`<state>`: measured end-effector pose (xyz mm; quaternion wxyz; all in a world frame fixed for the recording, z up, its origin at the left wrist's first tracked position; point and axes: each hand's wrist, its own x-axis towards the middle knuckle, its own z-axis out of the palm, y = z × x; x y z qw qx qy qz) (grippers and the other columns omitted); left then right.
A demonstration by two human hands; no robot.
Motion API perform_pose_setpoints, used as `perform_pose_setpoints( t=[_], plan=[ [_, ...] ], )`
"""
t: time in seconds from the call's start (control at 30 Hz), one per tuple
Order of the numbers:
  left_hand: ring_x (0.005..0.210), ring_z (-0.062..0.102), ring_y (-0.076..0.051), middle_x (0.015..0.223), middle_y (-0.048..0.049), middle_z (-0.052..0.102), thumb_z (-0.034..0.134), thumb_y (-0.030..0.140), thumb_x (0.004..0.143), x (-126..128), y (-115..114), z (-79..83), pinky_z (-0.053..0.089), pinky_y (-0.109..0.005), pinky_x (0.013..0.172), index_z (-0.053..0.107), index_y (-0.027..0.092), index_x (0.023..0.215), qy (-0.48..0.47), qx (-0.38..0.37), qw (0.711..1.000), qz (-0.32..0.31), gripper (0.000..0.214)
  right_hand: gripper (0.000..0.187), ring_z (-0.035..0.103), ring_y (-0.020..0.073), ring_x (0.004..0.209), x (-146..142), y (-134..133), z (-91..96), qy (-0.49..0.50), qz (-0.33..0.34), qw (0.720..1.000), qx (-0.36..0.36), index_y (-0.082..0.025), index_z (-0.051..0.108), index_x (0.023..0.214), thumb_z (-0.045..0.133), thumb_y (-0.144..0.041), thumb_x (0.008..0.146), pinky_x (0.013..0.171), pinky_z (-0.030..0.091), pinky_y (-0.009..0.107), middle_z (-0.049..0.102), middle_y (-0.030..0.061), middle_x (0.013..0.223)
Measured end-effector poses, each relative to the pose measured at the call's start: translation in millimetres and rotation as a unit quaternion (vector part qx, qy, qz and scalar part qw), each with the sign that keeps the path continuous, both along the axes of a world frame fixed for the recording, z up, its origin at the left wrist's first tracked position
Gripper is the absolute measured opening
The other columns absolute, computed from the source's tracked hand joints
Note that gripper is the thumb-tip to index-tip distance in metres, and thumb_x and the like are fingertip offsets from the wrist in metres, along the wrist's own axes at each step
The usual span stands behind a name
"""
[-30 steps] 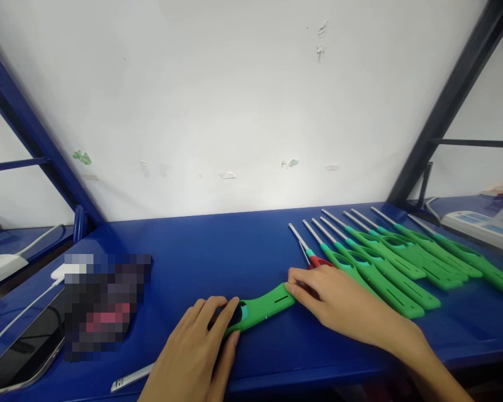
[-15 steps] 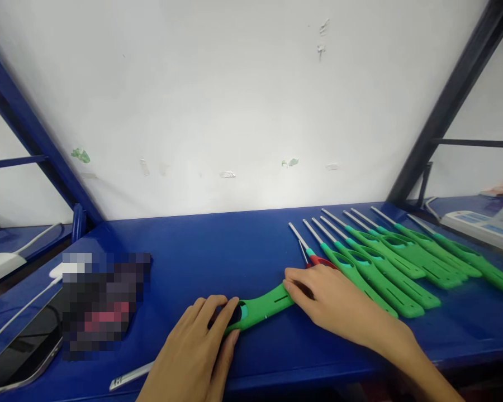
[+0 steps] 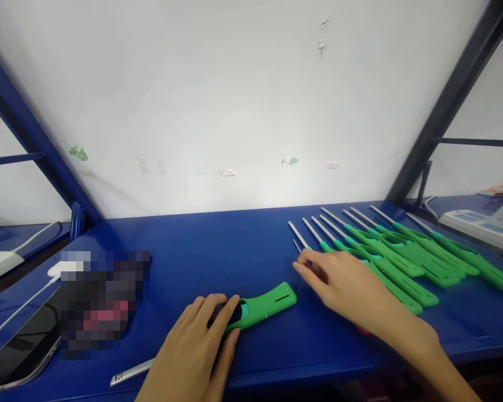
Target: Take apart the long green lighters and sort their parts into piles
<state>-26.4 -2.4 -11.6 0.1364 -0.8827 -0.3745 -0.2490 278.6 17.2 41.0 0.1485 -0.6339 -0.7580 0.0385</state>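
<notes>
A green long-nosed lighter [image 3: 268,306] lies on the blue shelf [image 3: 218,245] near its front edge. My left hand [image 3: 201,343] lies over the lighter's middle with the fingers curled on it; the metal nozzle [image 3: 129,373] pokes out below the hand. My right hand [image 3: 347,285] is off that lighter, its fingers stretched flat over the near end of a row of several green lighters [image 3: 406,259]. Under it lies a red lighter, mostly hidden; only its thin metal rod [image 3: 297,245] and a red sliver [image 3: 362,331] show.
A dark tablet [image 3: 20,346] with a white cable [image 3: 8,324] lies at the left, beside a blurred patch. A white power strip [image 3: 486,226] sits on the right shelf. Blue and dark frame posts slant up on both sides before a white wall.
My right hand let go of the green lighter's handle end and slid right and back onto the red lighter at the row. The left hand and the green lighter stayed put.
</notes>
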Motion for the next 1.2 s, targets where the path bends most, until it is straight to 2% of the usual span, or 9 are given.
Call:
perform_pose_setpoints(
  t=[0.07,0.13,0.37,0.47,0.57,0.63,0.83,1.0,1.2],
  plan=[
    [0.114,0.08,-0.031,0.132,-0.0103,0.078,0.052,0.027,0.111,0.0,-0.5,-0.3,0.071,-0.049,0.095,0.059,0.023,0.152,-0.001,-0.002,1.0,0.0,0.042,0.023,0.071,0.0267,0.068,3.5,3.0,-6.2,-0.025,-0.005,1.0,0.005,-0.03,0.073,0.112,0.052,-0.038,0.11,0.063,0.036,0.034,0.076,0.0012,0.075],
    [0.112,0.08,-0.031,0.131,-0.0098,0.078,0.052,0.028,0.111,0.0,-0.3,-0.6,0.071,-0.049,0.094,0.059,0.024,0.152,-0.005,-0.002,1.0,0.001,0.042,0.023,0.075,0.0295,0.073,4.8,4.8,-11.3,-0.038,0.002,0.999,0.01,-0.029,0.073,0.121,0.056,-0.034,0.107,0.064,0.037,0.035,0.079,0.0029,0.08],
    [0.113,0.08,-0.03,0.132,-0.01,0.077,0.051,0.028,0.112,0.5,0.6,-1.4,0.071,-0.048,0.095,0.059,0.023,0.152,-0.006,-0.006,1.0,-0.001,0.041,0.033,0.081,0.03,0.086,7.8,3.2,-3.4,-0.038,-0.007,0.998,0.047,-0.028,0.077,0.118,0.045,-0.026,0.108,0.07,0.048,0.037,0.086,0.0049,0.101],
    [0.115,0.079,-0.031,0.133,-0.0103,0.077,0.052,0.028,0.112,0.5,0.5,-1.7,0.071,-0.048,0.096,0.058,0.022,0.153,-0.003,-0.011,1.0,-0.001,0.042,0.033,0.081,0.0284,0.091,15.3,-1.1,6.3,0.057,-0.019,0.994,0.089,-0.029,0.08,0.121,0.049,-0.038,0.11,0.078,0.056,0.038,0.086,0.0047,0.105],
    [0.115,0.079,-0.031,0.133,-0.0102,0.077,0.053,0.028,0.111,0.2,0.6,-1.6,0.07,-0.048,0.097,0.06,0.023,0.151,-0.01,-0.013,1.0,0.001,0.041,0.033,0.078,0.0256,0.078,23.7,-4.4,11.2,0.209,-0.014,0.971,0.113,-0.029,0.083,0.11,0.068,-0.057,0.102,0.071,0.059,0.036,0.084,0.0032,0.089],
    [0.115,0.079,-0.031,0.133,-0.01,0.077,0.053,0.027,0.11,-0.1,0.8,-1.6,0.07,-0.047,0.096,0.061,0.023,0.15,-0.016,-0.014,1.0,0.001,0.041,0.037,0.076,0.0247,0.073,27.5,-4.5,11.2,0.249,-0.017,0.958,0.139,-0.028,0.084,0.104,0.074,-0.063,0.097,0.065,0.059,0.035,0.081,0.0029,0.082],
    [0.114,0.079,-0.03,0.133,-0.0096,0.077,0.054,0.029,0.11,-0.5,1.2,-1.1,0.069,-0.046,0.098,0.063,0.024,0.149,-0.022,-0.016,1.0,0.0,0.04,0.03,0.076,0.0211,0.075,23.2,-4.8,10.7,0.273,-0.026,0.927,0.255,-0.027,0.077,0.1,0.064,-0.052,0.107,0.065,0.061,0.033,0.081,0.0051,0.098],
    [0.114,0.079,-0.03,0.132,-0.0096,0.077,0.053,0.03,0.111,-1.0,1.7,1.3,0.071,-0.045,0.094,0.062,0.024,0.149,-0.024,-0.016,1.0,0.0,0.039,0.03,0.076,0.0175,0.062,14.3,-10.9,10.2,0.399,0.016,0.886,0.235,-0.028,0.064,0.107,0.053,-0.055,0.113,0.044,0.056,0.026,0.082,0.0029,0.094],
    [0.113,0.08,-0.029,0.131,-0.0104,0.077,0.051,0.031,0.113,-1.7,1.6,0.0,0.071,-0.044,0.094,0.059,0.023,0.151,-0.005,-0.007,1.0,-0.002,0.04,0.028,0.078,0.0178,0.061,6.5,-10.9,7.9,0.433,0.06,0.87,0.228,-0.026,0.06,0.107,0.053,-0.052,0.114,0.043,0.06,0.025,0.084,0.0041,0.088]
  ],
)
